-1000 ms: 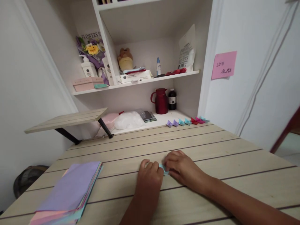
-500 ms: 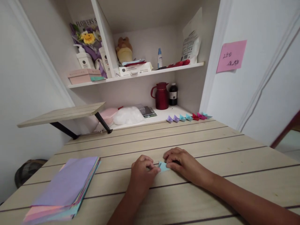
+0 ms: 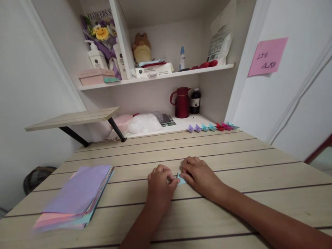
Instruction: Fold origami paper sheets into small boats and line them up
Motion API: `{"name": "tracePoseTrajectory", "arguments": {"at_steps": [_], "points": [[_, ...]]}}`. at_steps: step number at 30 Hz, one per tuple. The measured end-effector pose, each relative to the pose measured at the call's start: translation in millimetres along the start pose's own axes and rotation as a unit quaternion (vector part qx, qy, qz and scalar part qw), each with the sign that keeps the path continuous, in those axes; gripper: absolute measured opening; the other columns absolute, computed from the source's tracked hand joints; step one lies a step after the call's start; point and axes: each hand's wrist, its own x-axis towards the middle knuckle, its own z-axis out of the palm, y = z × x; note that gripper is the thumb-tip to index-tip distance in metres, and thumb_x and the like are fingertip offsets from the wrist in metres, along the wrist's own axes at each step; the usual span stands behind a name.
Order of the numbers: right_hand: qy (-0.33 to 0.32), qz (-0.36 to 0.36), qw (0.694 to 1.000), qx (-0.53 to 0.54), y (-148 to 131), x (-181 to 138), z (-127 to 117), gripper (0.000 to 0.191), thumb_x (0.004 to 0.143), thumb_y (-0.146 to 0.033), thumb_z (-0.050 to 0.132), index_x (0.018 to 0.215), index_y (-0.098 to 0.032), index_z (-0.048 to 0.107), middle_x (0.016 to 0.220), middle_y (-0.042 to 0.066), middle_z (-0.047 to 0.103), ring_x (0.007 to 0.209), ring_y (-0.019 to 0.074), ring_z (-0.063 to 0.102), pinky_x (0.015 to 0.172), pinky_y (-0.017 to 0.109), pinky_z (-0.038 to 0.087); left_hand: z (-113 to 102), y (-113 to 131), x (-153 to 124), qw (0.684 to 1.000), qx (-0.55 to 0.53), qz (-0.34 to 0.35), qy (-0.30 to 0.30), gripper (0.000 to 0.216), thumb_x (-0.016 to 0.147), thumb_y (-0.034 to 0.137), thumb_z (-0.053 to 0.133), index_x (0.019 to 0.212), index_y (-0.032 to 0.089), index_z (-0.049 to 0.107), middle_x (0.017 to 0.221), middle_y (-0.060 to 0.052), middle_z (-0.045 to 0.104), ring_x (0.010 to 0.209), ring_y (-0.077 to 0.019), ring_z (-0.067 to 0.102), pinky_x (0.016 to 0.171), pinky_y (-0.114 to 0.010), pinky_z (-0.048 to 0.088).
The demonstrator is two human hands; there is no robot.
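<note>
In the head view I have a small blue paper [image 3: 181, 181] on the table [image 3: 233, 155], between the two hands; the left hand [image 3: 160, 183] lies just left of the blue paper, fingers curled, thumb tip at its left edge, and I cannot tell whether they pinch it; the right hand [image 3: 198, 173] lies just right of the blue paper, fingers narrow, thumb bent onto it, holding it; I judge that the hands take opposite sides so that so light a piece can neither slide nor spring up; the stack of coloured sheets [image 3: 80, 190] lies well left of the blue paper, and the row of folded paper shapes [image 3: 212, 127] stands well beyond it, probably to keep both out of the forearms' way.

Against half a second ago, less of the blue paper shows, the left thumb having come nearer the right one; my view has tipped downward, so everything sits higher in it; stack and row lie on the table as they did.
</note>
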Motion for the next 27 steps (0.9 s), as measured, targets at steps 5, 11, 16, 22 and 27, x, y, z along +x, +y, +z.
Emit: {"name": "tracePoseTrajectory", "arguments": {"at_steps": [5, 11, 16, 22, 27], "points": [[0.010, 0.007, 1.000, -0.024, 0, 0, 2, 0.015, 0.087, -0.030, 0.061, 0.077, -0.020, 0.058, 0.087, 0.006, 0.060, 0.083, 0.0232, 0.054, 0.074, 0.035, 0.041, 0, 2, -2, 0.997, 0.074, 0.026, -0.008, 0.014, 0.075, 0.021, 0.066, 0.065, 0.020, 0.055, 0.094, 0.000, 0.063, 0.094, -0.0197, 0.055, 0.082, -0.035, 0.035], [0.013, 0.033, 0.999, 0.018, 2, 1, 4, 0.008, 0.085, -0.026, 0.062, 0.079, -0.021, 0.058, 0.088, 0.004, 0.060, 0.085, 0.0229, 0.055, 0.074, 0.034, 0.040, -3, 6, -4, 0.994, 0.104, 0.017, -0.028, 0.006, 0.078, 0.025, 0.063, 0.081, 0.023, 0.058, 0.100, -0.001, 0.061, 0.098, -0.0216, 0.054, 0.086, -0.037, 0.035], [0.018, 0.056, 0.990, 0.131, 8, 2, 7, 0.004, 0.081, -0.023, 0.063, 0.082, -0.022, 0.059, 0.086, 0.002, 0.059, 0.081, 0.0197, 0.055, 0.074, 0.032, 0.041, -5, 6, -5, 0.996, 0.063, 0.047, -0.048, 0.030, 0.078, 0.016, 0.060, 0.105, 0.030, 0.061, 0.121, -0.001, 0.057, 0.116, -0.0207, 0.049, 0.098, -0.039, 0.032], [0.021, 0.077, 0.968, 0.238, 18, -1, 1, 0.011, 0.077, -0.013, 0.056, 0.077, -0.022, 0.062, 0.084, 0.003, 0.061, 0.080, 0.0183, 0.057, 0.074, 0.031, 0.043, -6, -1, -1, 0.993, 0.074, 0.058, -0.078, 0.030, 0.082, 0.023, 0.058, 0.104, 0.040, 0.070, 0.131, 0.000, 0.054, 0.121, -0.0241, 0.047, 0.101, -0.044, 0.031], [0.026, 0.104, 0.962, 0.249, 25, -6, -7, 0.011, 0.081, -0.023, 0.056, 0.071, -0.021, 0.061, 0.076, 0.001, 0.062, 0.073, 0.0177, 0.057, 0.068, 0.029, 0.043, -6, -4, 0, 0.992, 0.076, 0.064, -0.077, 0.030, 0.082, 0.028, 0.060, 0.106, 0.044, 0.069, 0.125, 0.001, 0.059, 0.119, -0.0232, 0.049, 0.100, -0.043, 0.032]]}}
